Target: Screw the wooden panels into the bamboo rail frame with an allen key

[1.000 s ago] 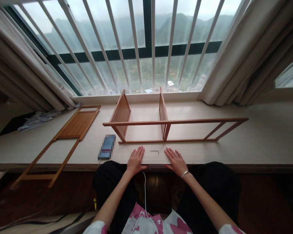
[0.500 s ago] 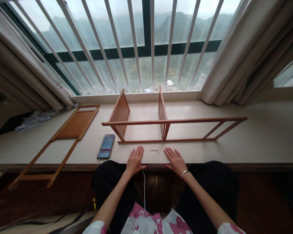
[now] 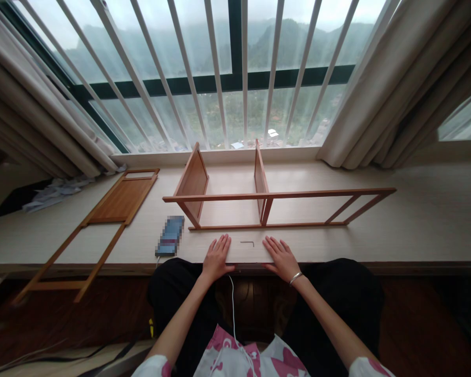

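My left hand (image 3: 216, 257) lies flat and open on the front edge of the pale window ledge (image 3: 416, 225), fingers spread. My right hand (image 3: 281, 257), with a bracelet at the wrist, lies flat and open a little to the right. Between them rests a small metal hex key (image 3: 247, 243), touched by neither hand. Just beyond stands a partly built wooden shelf frame (image 3: 277, 197) with two upright panels and long rails. A phone (image 3: 171, 236) lies left of my left hand.
A second wooden frame piece (image 3: 102, 220) lies flat at the left, overhanging the ledge edge. Crumpled plastic wrapping (image 3: 51, 191) sits far left. Curtains (image 3: 396, 84) hang on both sides of the barred window (image 3: 235, 78). A white cable (image 3: 233, 309) hangs over my lap.
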`<state>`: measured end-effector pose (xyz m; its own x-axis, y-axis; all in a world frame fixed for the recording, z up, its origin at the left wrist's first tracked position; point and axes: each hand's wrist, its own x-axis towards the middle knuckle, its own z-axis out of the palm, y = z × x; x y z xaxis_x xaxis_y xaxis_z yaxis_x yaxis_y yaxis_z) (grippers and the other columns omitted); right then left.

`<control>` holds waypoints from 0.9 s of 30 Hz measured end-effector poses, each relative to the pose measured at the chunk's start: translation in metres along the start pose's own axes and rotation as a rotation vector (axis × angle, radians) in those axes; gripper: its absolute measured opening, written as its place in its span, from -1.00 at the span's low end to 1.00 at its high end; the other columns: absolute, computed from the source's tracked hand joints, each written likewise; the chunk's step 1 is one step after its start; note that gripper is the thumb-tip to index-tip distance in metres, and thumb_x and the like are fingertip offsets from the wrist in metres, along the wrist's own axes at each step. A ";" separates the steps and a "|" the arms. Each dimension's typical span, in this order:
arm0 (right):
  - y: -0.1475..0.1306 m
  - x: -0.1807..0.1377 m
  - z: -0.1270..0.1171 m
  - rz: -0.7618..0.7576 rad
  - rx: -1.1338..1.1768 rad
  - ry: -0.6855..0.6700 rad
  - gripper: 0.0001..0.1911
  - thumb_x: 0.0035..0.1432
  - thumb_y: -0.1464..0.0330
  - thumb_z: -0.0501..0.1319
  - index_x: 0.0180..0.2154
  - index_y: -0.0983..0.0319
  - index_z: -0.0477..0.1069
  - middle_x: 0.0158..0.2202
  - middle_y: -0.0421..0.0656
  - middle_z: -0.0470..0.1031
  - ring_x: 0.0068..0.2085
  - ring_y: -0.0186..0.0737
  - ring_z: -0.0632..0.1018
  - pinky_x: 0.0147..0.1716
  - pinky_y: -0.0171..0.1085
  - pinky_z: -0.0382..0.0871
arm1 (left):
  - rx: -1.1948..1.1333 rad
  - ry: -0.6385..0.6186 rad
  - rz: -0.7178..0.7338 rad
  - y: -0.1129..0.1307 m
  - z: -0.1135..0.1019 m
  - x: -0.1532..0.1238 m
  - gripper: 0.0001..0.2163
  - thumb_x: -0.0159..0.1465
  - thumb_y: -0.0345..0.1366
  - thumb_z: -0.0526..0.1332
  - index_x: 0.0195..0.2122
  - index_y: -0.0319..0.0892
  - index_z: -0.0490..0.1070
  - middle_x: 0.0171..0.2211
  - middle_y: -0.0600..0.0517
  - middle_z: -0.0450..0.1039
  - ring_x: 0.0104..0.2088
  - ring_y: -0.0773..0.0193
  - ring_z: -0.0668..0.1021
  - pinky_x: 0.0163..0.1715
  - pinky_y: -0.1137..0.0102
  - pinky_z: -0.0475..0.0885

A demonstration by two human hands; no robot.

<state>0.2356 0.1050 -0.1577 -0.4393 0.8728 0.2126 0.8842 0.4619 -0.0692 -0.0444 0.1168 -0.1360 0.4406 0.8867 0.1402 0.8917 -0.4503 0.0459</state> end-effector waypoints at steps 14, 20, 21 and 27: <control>0.000 0.000 -0.001 -0.008 -0.025 0.004 -0.23 0.07 0.06 0.04 0.22 0.20 -0.18 0.24 -0.07 -0.04 0.21 -0.08 0.04 0.13 -0.04 -0.14 | -0.012 -0.005 -0.010 0.001 0.002 0.000 -0.09 -0.11 -0.06 0.25 0.22 -0.22 -0.16 0.24 -0.14 -0.14 0.23 0.07 0.02 0.19 0.16 -0.06; -0.001 0.000 -0.001 -0.005 -0.013 0.008 -0.22 0.06 0.07 0.06 0.22 0.20 -0.17 0.24 -0.07 -0.04 0.22 -0.08 0.03 0.13 -0.05 -0.14 | -0.007 -0.011 -0.007 0.002 -0.002 0.000 -0.10 -0.10 -0.04 0.24 0.22 -0.22 -0.15 0.25 -0.14 -0.16 0.23 0.06 0.01 0.18 0.15 -0.06; 0.000 0.000 -0.001 -0.006 -0.012 0.007 -0.22 0.06 0.07 0.06 0.22 0.20 -0.17 0.24 -0.07 -0.04 0.22 -0.08 0.03 0.13 -0.05 -0.14 | -0.007 -0.010 -0.006 0.002 -0.002 0.000 -0.10 -0.09 -0.04 0.24 0.22 -0.22 -0.15 0.25 -0.13 -0.16 0.23 0.06 0.01 0.18 0.15 -0.06; 0.001 0.000 -0.002 0.000 0.007 -0.006 -0.23 0.06 0.04 0.03 0.22 0.20 -0.16 0.24 -0.10 -0.06 0.22 -0.12 0.03 0.14 -0.06 -0.14 | -0.006 -0.005 -0.009 0.003 -0.001 0.001 -0.10 -0.09 -0.05 0.24 0.22 -0.23 -0.16 0.25 -0.14 -0.16 0.24 0.08 0.00 0.19 0.16 -0.07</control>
<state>0.2367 0.1052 -0.1558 -0.4404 0.8736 0.2071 0.8830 0.4632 -0.0761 -0.0419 0.1161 -0.1352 0.4333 0.8911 0.1348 0.8948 -0.4432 0.0535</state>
